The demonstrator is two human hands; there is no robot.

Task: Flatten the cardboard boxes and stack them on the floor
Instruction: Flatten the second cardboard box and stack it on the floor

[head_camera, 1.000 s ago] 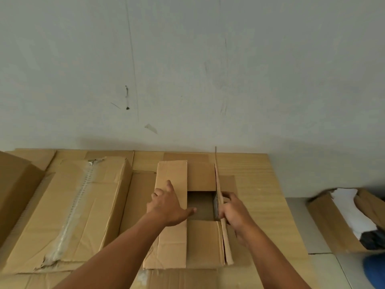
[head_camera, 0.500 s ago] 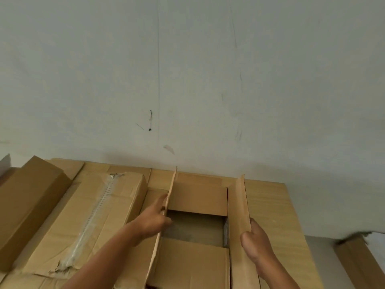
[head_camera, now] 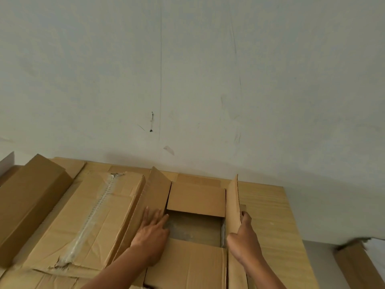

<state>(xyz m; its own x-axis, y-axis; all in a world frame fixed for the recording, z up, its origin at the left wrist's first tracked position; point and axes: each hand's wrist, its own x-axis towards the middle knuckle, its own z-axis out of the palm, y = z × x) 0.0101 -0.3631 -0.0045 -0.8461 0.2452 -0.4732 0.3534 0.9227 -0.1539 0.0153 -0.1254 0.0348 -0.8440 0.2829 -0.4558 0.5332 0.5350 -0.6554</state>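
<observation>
An open cardboard box (head_camera: 195, 200) stands in front of me among other cartons, its top flaps spread. My left hand (head_camera: 153, 230) lies flat, fingers apart, on the inside of the left flap (head_camera: 154, 192), which leans outward. My right hand (head_camera: 242, 238) grips the right flap (head_camera: 232, 202), which stands almost upright, thumb inside and fingers behind. The far and near inner flaps lie folded in, and a dark opening (head_camera: 195, 228) shows between them.
A taped, closed carton (head_camera: 87, 222) lies to the left, and another brown box (head_camera: 27, 205) lies beyond it. A wooden surface (head_camera: 268, 215) runs under the boxes to the right. An open box (head_camera: 358, 265) sits at lower right. A pale wall (head_camera: 187, 80) rises behind.
Both long flaps were lifted from flat to raised. The left flap has now swung further outward under my flattened left hand. My right hand stays on the right flap. The view tilted upward.
</observation>
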